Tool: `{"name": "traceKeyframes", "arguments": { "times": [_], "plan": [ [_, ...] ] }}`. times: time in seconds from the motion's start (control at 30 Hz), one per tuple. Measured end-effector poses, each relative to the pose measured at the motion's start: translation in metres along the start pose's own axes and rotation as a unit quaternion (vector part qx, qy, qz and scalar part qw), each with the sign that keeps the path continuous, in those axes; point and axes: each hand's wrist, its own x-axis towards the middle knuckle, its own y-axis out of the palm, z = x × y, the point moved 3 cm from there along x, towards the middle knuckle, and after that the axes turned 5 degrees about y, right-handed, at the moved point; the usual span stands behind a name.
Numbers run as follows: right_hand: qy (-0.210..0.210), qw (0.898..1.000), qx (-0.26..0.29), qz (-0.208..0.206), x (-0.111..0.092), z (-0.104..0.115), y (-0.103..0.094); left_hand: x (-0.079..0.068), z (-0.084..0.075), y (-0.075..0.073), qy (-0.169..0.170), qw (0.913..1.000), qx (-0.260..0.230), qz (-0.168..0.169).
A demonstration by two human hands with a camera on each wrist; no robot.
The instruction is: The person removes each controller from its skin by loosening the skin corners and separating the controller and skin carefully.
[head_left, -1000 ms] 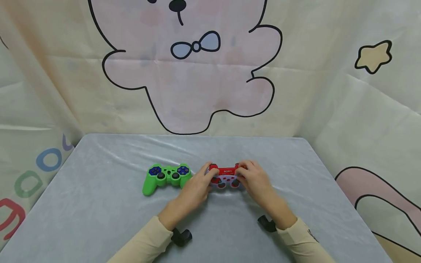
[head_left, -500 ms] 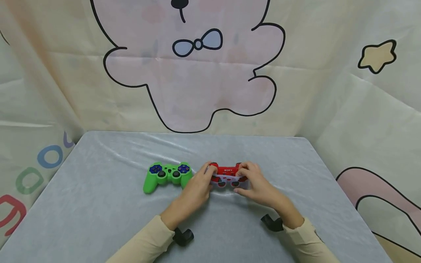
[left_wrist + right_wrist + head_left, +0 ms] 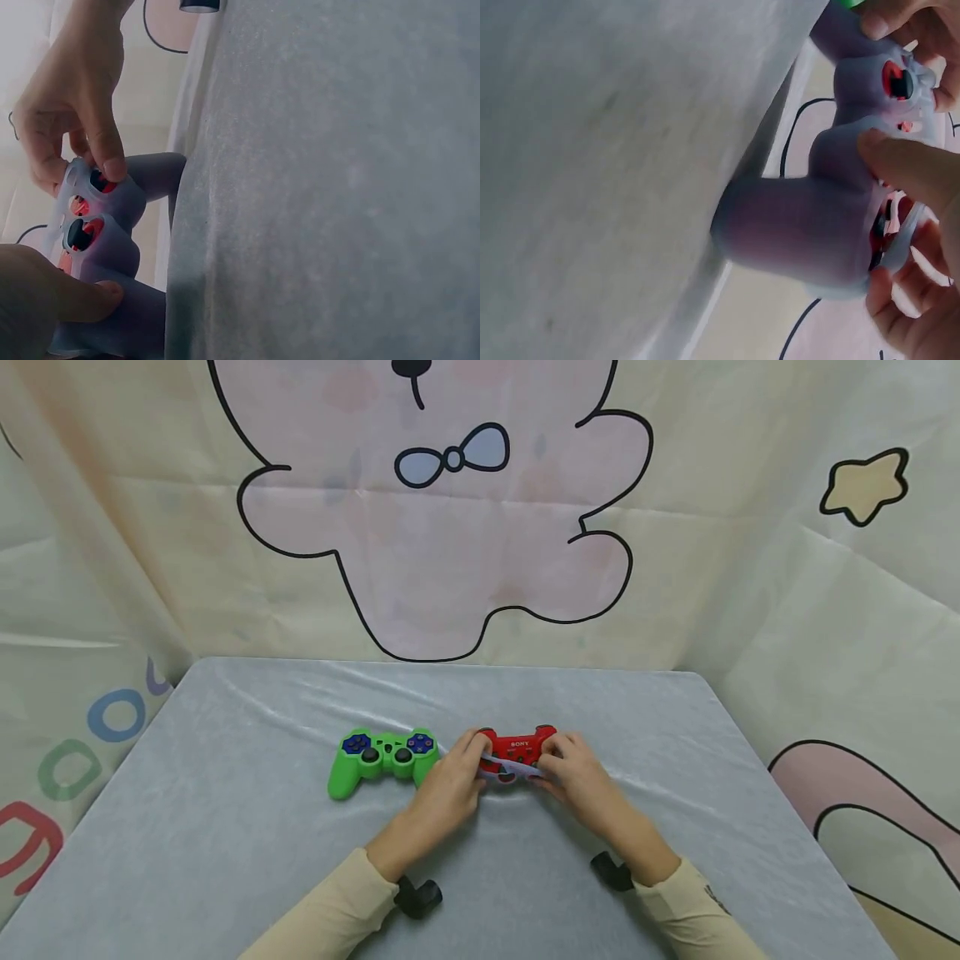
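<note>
Just right of the green gamepad [image 3: 384, 756], we're holding the red Sony gamepad [image 3: 520, 748] in a curled left hand [image 3: 448, 777], right hand [image 3: 588, 783] pinching its translucent sleeve [image 3: 780, 221] near the rim, judging sleeve soft, clingy, gamepad light, stiff, best gripped by handles.

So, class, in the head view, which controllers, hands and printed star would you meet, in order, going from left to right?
Green controller → left hand → red controller → right hand → printed star, high on the backdrop.
</note>
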Motion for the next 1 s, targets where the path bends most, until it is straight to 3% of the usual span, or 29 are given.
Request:
{"name": "traceKeyframes", "arguments": {
  "times": [0.1,0.23,0.33,0.43,0.53,0.67,0.73,0.8,0.9,1.0],
  "plan": [
    [-0.020,0.999,-0.017,-0.026,-0.004,-0.002,-0.004,0.001,0.000,0.001,-0.003,1.0000,-0.006,0.002],
    [-0.025,0.999,0.002,-0.037,-0.007,-0.007,-0.010,0.002,0.002,0.002,-0.012,0.9998,-0.018,0.005],
    [-0.006,0.998,0.040,-0.038,-0.008,-0.013,-0.014,0.002,0.003,0.001,-0.016,0.9996,-0.024,0.004],
    [0.045,0.993,0.100,-0.039,-0.008,-0.022,-0.016,0.003,0.003,0.001,-0.014,0.9996,-0.024,0.007],
    [0.132,0.975,0.177,0.007,-0.009,-0.034,-0.013,0.004,0.002,0.000,-0.008,0.9997,-0.017,0.014],
    [0.221,0.930,0.271,0.118,-0.014,-0.050,-0.004,0.003,0.003,0.001,-0.002,0.9998,-0.015,0.015],
    [0.236,0.912,0.292,0.166,-0.016,-0.054,0.002,0.003,0.005,0.001,-0.006,0.9996,-0.025,0.010],
    [0.238,0.907,0.287,0.194,-0.017,-0.056,0.007,0.002,0.008,0.002,-0.018,0.9989,-0.043,0.002],
    [0.240,0.907,0.284,0.197,-0.015,-0.057,0.013,0.002,0.014,0.003,-0.057,0.9942,-0.090,-0.013],
    [0.241,0.896,0.326,0.180,-0.014,-0.060,0.015,0.003,0.020,0.003,-0.115,0.9753,-0.186,-0.028]
  ]
}}
